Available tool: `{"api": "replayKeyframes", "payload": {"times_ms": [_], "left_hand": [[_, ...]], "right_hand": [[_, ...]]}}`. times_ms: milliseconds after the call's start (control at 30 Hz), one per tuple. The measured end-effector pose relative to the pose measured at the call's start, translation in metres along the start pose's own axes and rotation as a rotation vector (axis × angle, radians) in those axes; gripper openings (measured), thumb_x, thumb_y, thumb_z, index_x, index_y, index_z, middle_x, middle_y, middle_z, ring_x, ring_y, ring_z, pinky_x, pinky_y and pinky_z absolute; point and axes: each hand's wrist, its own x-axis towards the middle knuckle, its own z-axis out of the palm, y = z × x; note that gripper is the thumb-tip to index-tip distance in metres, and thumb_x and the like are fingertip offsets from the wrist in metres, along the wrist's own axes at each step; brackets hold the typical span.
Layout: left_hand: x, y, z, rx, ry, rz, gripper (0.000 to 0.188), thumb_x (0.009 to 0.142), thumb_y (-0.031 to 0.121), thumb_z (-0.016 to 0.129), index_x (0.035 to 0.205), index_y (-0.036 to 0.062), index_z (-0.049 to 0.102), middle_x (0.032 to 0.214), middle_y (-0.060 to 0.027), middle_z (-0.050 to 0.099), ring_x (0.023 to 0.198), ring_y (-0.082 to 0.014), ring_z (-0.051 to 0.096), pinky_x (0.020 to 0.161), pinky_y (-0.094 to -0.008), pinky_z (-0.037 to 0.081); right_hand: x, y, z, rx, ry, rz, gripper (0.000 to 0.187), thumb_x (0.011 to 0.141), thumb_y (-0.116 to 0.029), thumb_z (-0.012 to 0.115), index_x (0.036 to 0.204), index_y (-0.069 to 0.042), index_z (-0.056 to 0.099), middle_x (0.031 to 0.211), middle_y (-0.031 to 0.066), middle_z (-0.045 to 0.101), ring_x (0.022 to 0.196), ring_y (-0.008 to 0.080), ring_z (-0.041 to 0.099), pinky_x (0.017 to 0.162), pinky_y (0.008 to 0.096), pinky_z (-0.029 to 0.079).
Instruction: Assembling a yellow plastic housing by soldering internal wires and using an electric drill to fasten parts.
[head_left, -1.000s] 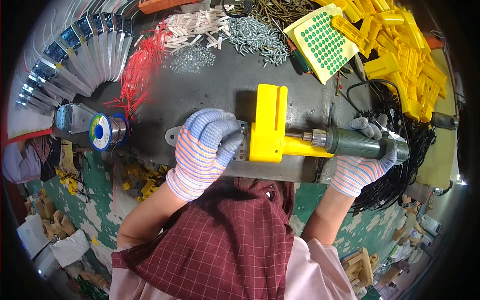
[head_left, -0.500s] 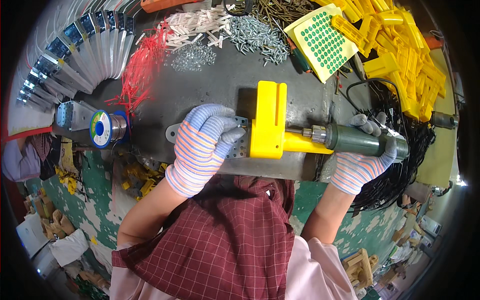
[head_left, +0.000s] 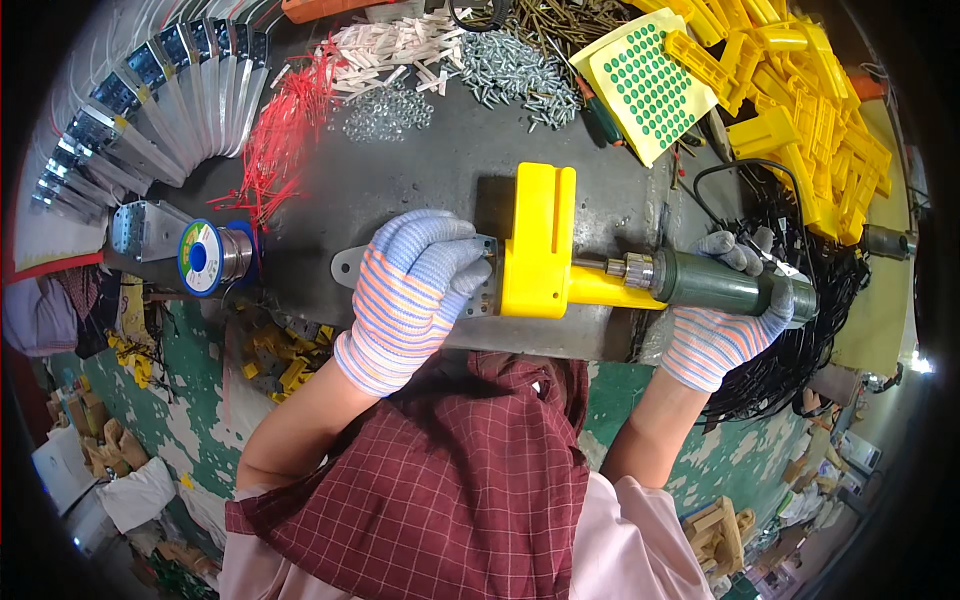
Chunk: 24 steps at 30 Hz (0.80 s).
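Observation:
My left hand, in a striped knit glove, is closed on a perforated metal plate whose rounded end sticks out on the left. Against the plate's right end sits a yellow plastic housing with an upright slotted part and an arm pointing right. My right hand, gloved alike, grips a dark green electric screwdriver lying level. Its silver chuck and bit point left at the housing's right side, above the yellow arm. Where the bit tip meets the housing is hard to see.
Along the back lie silver screws, white strips, red ties and a green-dotted sticker sheet. Yellow housings pile up at the right, beside black cables. A solder spool and metal brackets stand left.
My left hand has shifted very slightly on the plate. The screwdriver and the housing look nearly unmoved.

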Motion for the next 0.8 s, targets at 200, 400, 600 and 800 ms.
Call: {"api": "replayKeyframes", "payload": {"times_ms": [200, 400, 600, 800], "left_hand": [[-0.0017, -0.0041, -0.001, 0.001, -0.016, 0.063, 0.026, 0.071, 0.008, 0.078, 0.095, 0.008, 0.068, 0.101, -0.0099, 0.064, 0.095, -0.0321, 0.063, 0.086, -0.044, 0.052], [-0.0009, -0.0047, -0.0011, -0.004, -0.018, 0.073, 0.026, 0.07, 0.008, 0.077, 0.095, 0.0076, 0.069, 0.102, -0.0091, 0.065, 0.095, -0.0315, 0.063, 0.086, -0.0437, 0.052], [-0.003, -0.0053, 0.0017, -0.004, -0.007, 0.068, 0.029, 0.068, 0.006, 0.077, 0.096, 0.0089, 0.069, 0.103, -0.0086, 0.066, 0.095, -0.0308, 0.063, 0.086, -0.043, 0.052], [-0.0019, -0.0041, 0.0036, 0.014, 0.002, 0.062, 0.032, 0.067, 0.005, 0.076, 0.098, 0.0096, 0.07, 0.106, -0.008, 0.066, 0.097, -0.0303, 0.063, 0.086, -0.0431, 0.053]], "right_hand": [[0.0003, 0.0004, 0.0001, 0.017, -0.001, 0.003, 0.054, 0.077, -0.028, 0.077, 0.116, 0.003, 0.058, 0.079, 0.0055, 0.058, 0.077, 0.0211, 0.056, 0.088, 0.0418, 0.047], [-0.0017, 0.0006, -0.0004, 0.048, -0.043, 0.028, 0.051, 0.076, -0.028, 0.077, 0.113, 0.001, 0.058, 0.079, 0.0039, 0.056, 0.078, 0.0198, 0.054, 0.088, 0.04, 0.046], [-0.0018, 0.0011, -0.0016, 0.057, -0.063, 0.036, 0.051, 0.075, -0.028, 0.077, 0.113, 0.001, 0.059, 0.079, 0.0035, 0.057, 0.078, 0.0192, 0.054, 0.088, 0.0381, 0.045], [0.0017, 0.0017, -0.0023, 0.07, -0.054, 0.051, 0.052, 0.074, -0.028, 0.077, 0.113, 0.002, 0.06, 0.08, 0.0036, 0.057, 0.077, 0.0189, 0.054, 0.087, 0.0375, 0.045]]}}
